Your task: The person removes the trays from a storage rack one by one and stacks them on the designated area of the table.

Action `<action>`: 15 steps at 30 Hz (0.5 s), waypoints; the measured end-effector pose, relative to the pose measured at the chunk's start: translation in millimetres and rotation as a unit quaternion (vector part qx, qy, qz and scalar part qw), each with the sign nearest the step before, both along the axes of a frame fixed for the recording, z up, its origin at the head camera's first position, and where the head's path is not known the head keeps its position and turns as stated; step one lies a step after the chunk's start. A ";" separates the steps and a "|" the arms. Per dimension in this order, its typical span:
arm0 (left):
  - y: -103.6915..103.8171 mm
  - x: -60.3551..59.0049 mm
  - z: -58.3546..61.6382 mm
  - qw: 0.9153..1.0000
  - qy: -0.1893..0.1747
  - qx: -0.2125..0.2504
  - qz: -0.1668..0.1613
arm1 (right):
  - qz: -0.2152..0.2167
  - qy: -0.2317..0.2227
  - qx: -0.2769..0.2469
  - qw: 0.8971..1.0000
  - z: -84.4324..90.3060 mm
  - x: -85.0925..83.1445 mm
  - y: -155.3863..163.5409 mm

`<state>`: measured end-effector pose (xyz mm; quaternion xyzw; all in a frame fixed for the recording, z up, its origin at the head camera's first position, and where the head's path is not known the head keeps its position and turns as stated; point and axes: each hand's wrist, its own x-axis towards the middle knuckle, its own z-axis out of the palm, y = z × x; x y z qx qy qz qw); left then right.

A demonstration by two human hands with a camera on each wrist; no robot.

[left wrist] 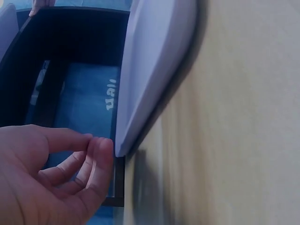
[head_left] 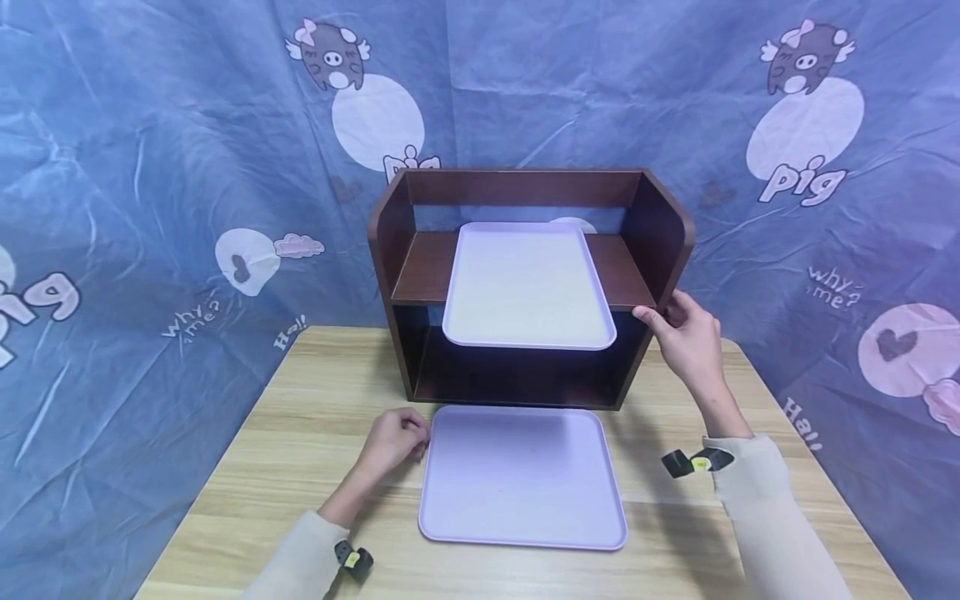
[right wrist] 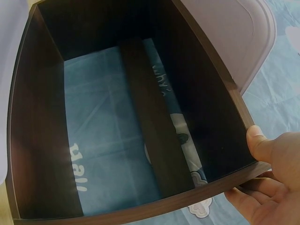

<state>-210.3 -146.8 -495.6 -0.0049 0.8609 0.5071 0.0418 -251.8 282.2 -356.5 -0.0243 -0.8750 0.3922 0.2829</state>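
Observation:
A dark brown two-tier shelf [head_left: 521, 187] stands at the back of the table. My right hand [head_left: 686, 337] grips its right side where the middle board meets the side panel; the right wrist view shows the thumb [right wrist: 258, 143] on the front edge and the fingers round the outer side. One pale lilac tray [head_left: 528, 283] lies on the middle board, its front overhanging. A second lilac tray [head_left: 525, 479] lies on the table before the shelf. Beside its left edge is my left hand [head_left: 393, 437], fingers loosely curled, fingertips [left wrist: 105, 147] right by the tray's corner, nothing between them.
The light wooden table [head_left: 300, 450] extends to both sides of the shelf. Behind it hangs a blue cloth [head_left: 187, 125] printed with pigs and words. The lower compartment [head_left: 517, 375] lies under the overhanging tray.

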 end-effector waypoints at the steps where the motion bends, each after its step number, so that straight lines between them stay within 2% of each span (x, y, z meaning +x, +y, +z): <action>1: 0.4 -0.6 0.7 1.000 0.001 0.008 0.001 | -0.001 -0.001 0.000 1.000 0.1 0.0 0.1; 7: 3.1 -1.8 10.4 0.998 -0.013 0.060 0.001 | 0.001 0.005 0.001 1.000 0.2 -0.3 0.9; 15: 8.0 -0.1 31.3 0.993 -0.013 0.119 -0.011 | 0.001 0.007 -0.004 1.000 -0.7 -0.5 0.6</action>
